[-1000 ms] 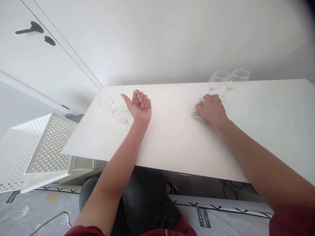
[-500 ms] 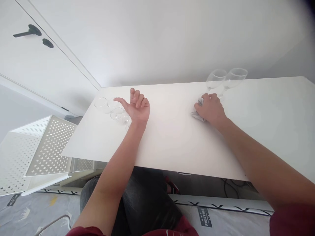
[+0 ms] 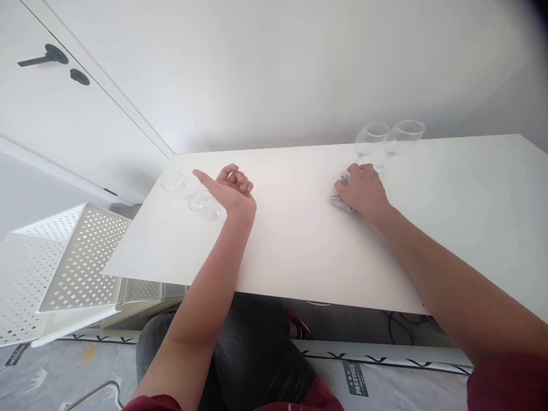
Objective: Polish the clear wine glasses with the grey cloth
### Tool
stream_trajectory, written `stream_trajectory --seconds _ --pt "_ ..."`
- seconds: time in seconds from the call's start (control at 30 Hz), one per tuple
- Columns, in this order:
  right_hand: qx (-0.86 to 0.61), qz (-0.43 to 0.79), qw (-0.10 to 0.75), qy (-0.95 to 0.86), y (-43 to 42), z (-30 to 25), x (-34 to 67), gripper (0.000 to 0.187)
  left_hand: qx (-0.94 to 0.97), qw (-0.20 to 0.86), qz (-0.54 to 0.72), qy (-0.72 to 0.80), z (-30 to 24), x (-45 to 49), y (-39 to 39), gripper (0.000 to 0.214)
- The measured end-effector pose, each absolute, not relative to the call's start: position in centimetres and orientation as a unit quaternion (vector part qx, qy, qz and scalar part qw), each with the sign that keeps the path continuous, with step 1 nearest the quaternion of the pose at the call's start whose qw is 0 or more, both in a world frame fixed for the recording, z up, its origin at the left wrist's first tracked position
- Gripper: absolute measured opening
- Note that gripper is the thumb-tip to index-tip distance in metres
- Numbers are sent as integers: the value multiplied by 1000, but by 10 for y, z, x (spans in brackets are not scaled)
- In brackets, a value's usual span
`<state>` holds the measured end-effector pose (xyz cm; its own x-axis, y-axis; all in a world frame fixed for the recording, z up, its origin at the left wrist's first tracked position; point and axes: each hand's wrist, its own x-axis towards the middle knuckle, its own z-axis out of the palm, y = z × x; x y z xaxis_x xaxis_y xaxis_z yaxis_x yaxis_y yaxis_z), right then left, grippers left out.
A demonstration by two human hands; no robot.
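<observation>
My left hand (image 3: pixel 233 191) is raised over the left half of the white table (image 3: pixel 295 240), thumb stretched out and fingers loosely curled, with nothing in it. Just left of it stand several clear stemmed glasses (image 3: pixel 200 201), partly hidden behind the hand. My right hand (image 3: pixel 363 188) is closed on a crumpled grey cloth (image 3: pixel 341 200) resting on the tabletop. Right behind that hand are two clear wine glasses, one (image 3: pixel 371 138) beside the other (image 3: pixel 405 137), upright, their lower parts partly covered by my fingers.
A white perforated metal shelf unit (image 3: pixel 85 257) stands at the table's left end. Behind the table rises a white wall (image 3: pixel 274 74), with a dark door handle (image 3: pixel 45 56) at upper left. Dark cables (image 3: pixel 400 328) lie beneath the table, and printed sheeting (image 3: pixel 402 379) covers the floor.
My left hand has turned at the wrist, tipping its fingers towards the left and lower. My right hand stays on the cloth. The whole view has shifted slightly.
</observation>
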<state>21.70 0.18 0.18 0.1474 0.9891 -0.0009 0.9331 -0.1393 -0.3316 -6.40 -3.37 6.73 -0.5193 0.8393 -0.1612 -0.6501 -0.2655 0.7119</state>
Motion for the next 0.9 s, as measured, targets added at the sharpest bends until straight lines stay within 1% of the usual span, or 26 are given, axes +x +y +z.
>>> stream_trajectory --seconds 0.2,0.33,0.6,0.73,0.9 --pt "-733 108 162 -652 7 -9 223 50 104 466 778 409 69 -67 -30 85" --pt "-729 103 175 -654 8 -13 224 51 76 459 779 421 69 -73 -27 80" --pt "-734 111 158 -651 6 -9 222 51 43 470 768 433 76 -62 -32 56" --pt "-732 106 170 -651 7 -12 223 51 52 479 764 429 75 -57 -34 44" --pt "-734 104 170 -649 7 -13 223 52 61 496 747 438 73 -47 -39 35"
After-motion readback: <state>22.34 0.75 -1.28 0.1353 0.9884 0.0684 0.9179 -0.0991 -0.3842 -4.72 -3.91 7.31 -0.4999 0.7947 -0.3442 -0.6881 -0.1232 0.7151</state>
